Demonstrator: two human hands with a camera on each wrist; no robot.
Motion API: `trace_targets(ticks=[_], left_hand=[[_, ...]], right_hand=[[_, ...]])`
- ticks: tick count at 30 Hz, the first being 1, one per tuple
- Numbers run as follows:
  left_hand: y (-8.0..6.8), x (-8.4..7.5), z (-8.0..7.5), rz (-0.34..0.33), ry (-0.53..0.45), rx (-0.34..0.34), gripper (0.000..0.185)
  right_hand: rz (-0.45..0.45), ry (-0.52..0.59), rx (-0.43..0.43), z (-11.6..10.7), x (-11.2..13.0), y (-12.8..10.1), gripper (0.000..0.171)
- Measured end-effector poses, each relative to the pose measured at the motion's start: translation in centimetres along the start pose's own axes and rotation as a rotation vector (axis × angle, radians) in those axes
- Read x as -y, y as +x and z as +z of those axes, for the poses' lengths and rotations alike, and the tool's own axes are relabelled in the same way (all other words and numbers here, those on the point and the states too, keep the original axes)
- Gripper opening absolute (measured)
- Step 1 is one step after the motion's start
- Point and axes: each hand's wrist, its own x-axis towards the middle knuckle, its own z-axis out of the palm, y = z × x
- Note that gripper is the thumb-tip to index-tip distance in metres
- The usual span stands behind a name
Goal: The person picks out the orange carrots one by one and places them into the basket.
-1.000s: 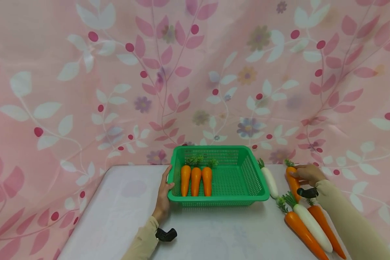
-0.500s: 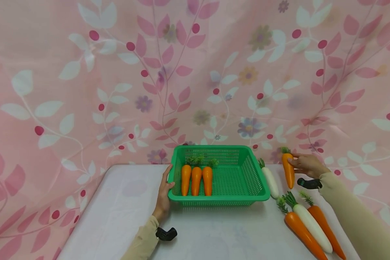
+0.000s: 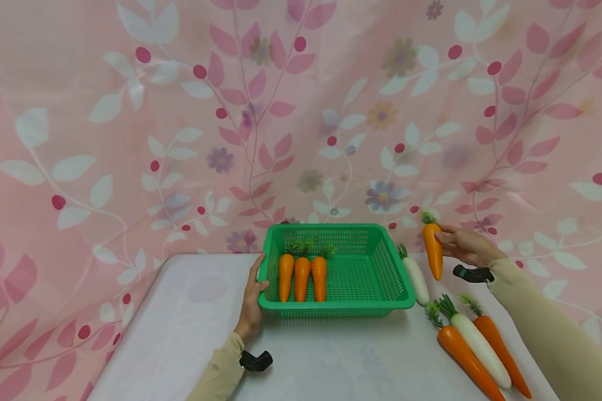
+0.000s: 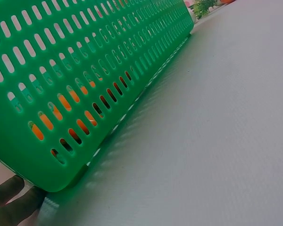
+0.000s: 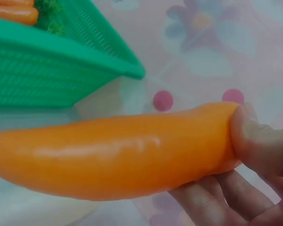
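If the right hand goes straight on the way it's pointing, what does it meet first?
Probably the curtain: the right hand, its grip on a carrot, points left and away, apparently over the rear right corner of the basket. Depth is unclear, so hand or carrot might clip that corner first.

The upper frame is pink cloth [image 3: 301, 111] patterned with white and rose leaves, magenta dots, flowers; centre, a green basket [image 3: 336, 306]; right, an orange, green-topped carrot [image 3: 433, 252]; below, a whitish tabletop [image 3: 331, 362].
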Motion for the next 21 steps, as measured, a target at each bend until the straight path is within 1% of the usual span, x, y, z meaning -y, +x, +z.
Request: trace_targets(ticks=[6, 8, 9, 11, 14, 21], left_hand=[[-0.1, 0.0, 0.0, 0.005, -0.023, 0.000, 0.065], [-0.1, 0.0, 0.0, 0.005, -0.024, -0.001, 0.065], [-0.1, 0.1, 0.0, 0.005, -0.024, -0.002, 0.065], [-0.1, 0.1, 0.0, 0.005, -0.026, -0.002, 0.065], [0.0, 0.1, -0.1, 0.002, -0.029, 0.002, 0.065], [0.0, -0.1, 0.0, -0.002, -0.018, 0.010, 0.065]], right_hand=[[-0.022, 0.037, 0.058, 0.6, 0.8, 0.6, 0.051], [-0.029, 0.025, 0.081, 1.0, 1.0, 0.7, 0.050], [-0.026, 0.030, 0.079, 1.2, 1.1, 0.8, 0.049], [-0.033, 0.024, 0.091, 1.6, 1.3, 0.8, 0.053], [-0.030, 0.022, 0.078, 2.2, 1.4, 1.0, 0.056], [-0.022, 0.067, 0.055, 3.8, 1.4, 1.4, 0.063]])
